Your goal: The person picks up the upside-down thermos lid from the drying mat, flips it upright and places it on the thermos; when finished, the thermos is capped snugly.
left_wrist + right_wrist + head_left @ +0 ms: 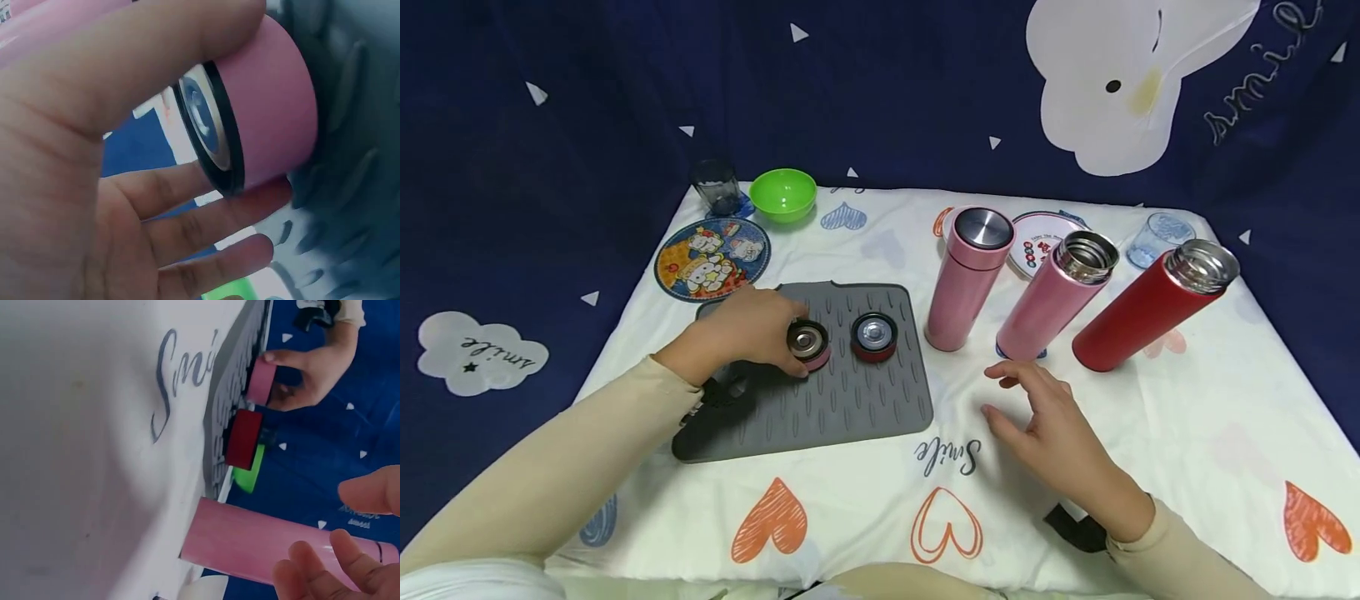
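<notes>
A pink lid [809,344] lies on the grey ribbed mat [850,408], and my left hand [786,343] grips it by its side with thumb and fingers. Close up in the left wrist view, the pink lid [269,106] shows its metal inner face, resting against the mat [356,187]. A red lid [874,337] sits just right of it. Right of the mat stand a capped pink flask [967,279], an open pink flask [1056,296] and an open red flask [1150,308]. My right hand [1022,400] hovers open, holding nothing, near the open pink flask's base.
At the back left are a green bowl [783,193], a dark glass [718,187] and a cartoon plate [712,258]. A white plate [1037,242] and a clear blue glass [1157,237] stand behind the flasks. The heart-print cloth [850,517] covers the table.
</notes>
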A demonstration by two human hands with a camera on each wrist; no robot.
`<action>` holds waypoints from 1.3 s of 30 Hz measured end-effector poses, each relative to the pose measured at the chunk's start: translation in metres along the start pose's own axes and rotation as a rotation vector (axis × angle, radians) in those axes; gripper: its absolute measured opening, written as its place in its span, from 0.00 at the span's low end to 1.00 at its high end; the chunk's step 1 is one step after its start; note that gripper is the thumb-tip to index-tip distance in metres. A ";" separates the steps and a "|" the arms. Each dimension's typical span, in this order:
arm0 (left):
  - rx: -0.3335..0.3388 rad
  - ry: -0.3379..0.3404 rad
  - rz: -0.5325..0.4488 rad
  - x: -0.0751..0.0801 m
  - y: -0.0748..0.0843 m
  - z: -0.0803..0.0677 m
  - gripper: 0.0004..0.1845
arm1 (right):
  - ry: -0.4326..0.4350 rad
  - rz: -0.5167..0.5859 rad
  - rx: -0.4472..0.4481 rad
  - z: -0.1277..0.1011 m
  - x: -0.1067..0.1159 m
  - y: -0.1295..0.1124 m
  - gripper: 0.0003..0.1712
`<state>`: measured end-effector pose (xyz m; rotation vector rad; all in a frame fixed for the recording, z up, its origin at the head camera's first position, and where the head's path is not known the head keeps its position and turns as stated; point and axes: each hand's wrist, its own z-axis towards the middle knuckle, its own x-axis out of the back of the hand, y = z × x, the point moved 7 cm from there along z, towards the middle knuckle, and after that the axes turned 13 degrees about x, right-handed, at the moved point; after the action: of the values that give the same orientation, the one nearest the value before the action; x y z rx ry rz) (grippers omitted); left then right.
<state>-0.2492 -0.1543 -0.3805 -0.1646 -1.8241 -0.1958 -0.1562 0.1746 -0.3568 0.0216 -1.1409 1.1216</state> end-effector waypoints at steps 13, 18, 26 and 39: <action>-0.218 0.236 -0.089 0.066 0.067 -0.049 0.37 | -0.109 0.289 -0.214 0.030 -0.031 0.003 0.17; -0.380 0.346 -0.050 0.071 0.121 -0.057 0.38 | -0.200 0.480 -0.389 0.043 -0.049 0.001 0.22; -0.395 0.317 -0.129 0.060 0.155 -0.049 0.41 | -0.166 0.490 -0.454 0.045 -0.041 0.007 0.17; -0.530 -0.004 -1.007 0.029 0.150 -0.038 0.38 | 0.299 -0.183 0.801 0.045 0.013 -0.068 0.12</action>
<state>-0.1880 -0.0159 -0.3360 0.4058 -1.6763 -1.3783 -0.1401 0.1260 -0.2921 0.5498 -0.3649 1.2995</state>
